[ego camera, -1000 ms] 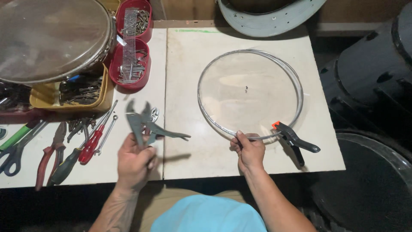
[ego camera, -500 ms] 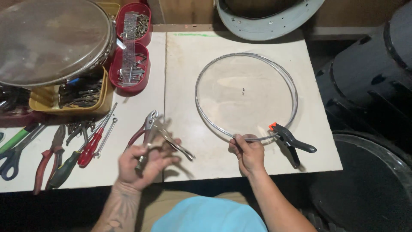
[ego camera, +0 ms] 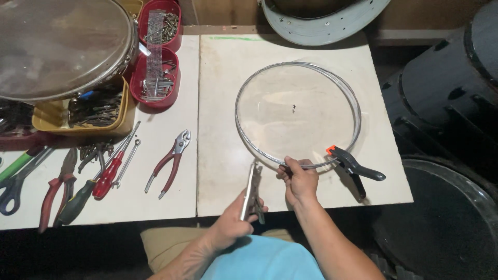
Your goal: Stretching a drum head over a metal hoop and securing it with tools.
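Left hand (ego camera: 236, 220) grips steel pliers (ego camera: 252, 192); right hand (ego camera: 298, 179) pinches the hoop (ego camera: 259, 148) at its near rim on the table (ego camera: 218, 93). Pliers could slip off the thin rim, denting it or nipping fingers.

Bright overhead light, dark perhaps underexposed edges

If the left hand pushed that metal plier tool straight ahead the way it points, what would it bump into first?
Probably the near rim of the clear round hoop: the left hand aims the locking pliers up the table toward it, though height is unclear.
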